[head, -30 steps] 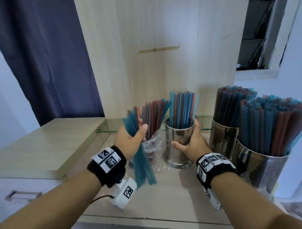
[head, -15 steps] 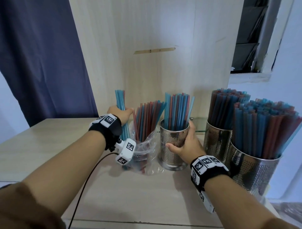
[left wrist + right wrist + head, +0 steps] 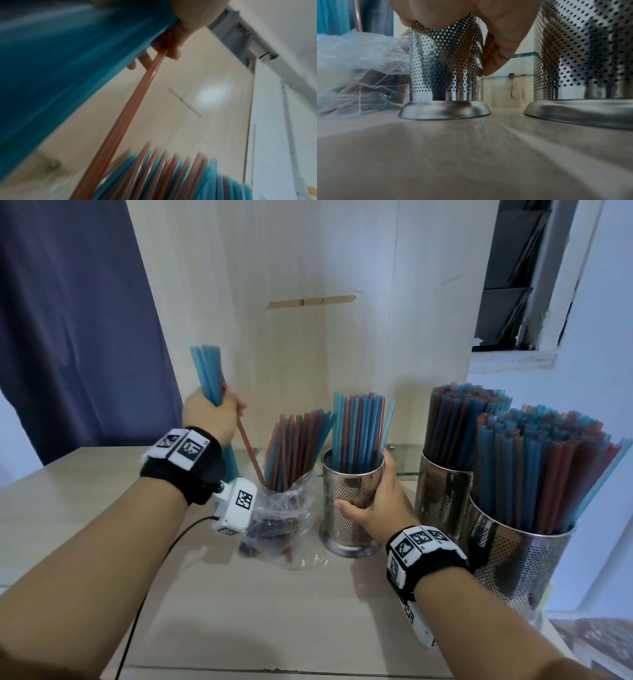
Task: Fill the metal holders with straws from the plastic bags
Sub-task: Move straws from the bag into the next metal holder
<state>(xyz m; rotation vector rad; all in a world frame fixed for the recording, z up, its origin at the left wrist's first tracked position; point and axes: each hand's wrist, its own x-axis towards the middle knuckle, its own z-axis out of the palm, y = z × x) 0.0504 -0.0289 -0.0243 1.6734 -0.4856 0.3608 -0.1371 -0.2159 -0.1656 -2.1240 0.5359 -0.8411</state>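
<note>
My left hand (image 3: 209, 419) is curled tight around a bundle of blue straws (image 3: 207, 374), and one red straw (image 3: 247, 450) is caught at the fingertips (image 3: 173, 54), trailing down from them toward the plastic bag (image 3: 284, 508). The bundle stands nearly upright, its long axis tipped slightly away from the holder. My right hand (image 3: 376, 505) wraps the small metal holder (image 3: 352, 494), thumb on the near wall and fingers curved around the far side, steadying it on the wooden counter (image 3: 274, 611).

What matters next, I judge: the holder's mouth lies to the right of my left fingers and lower, with the bag between (the left hand is the one carrying, so it does the travelling). The straws already point the right way, so the move looks like a sideways carry over the bag, then a straight drop. That loose red straw could snag the bag's straws (image 3: 294, 446). The holder is partly filled; two larger holders (image 3: 513, 563) beyond my right fingers look packed.
</note>
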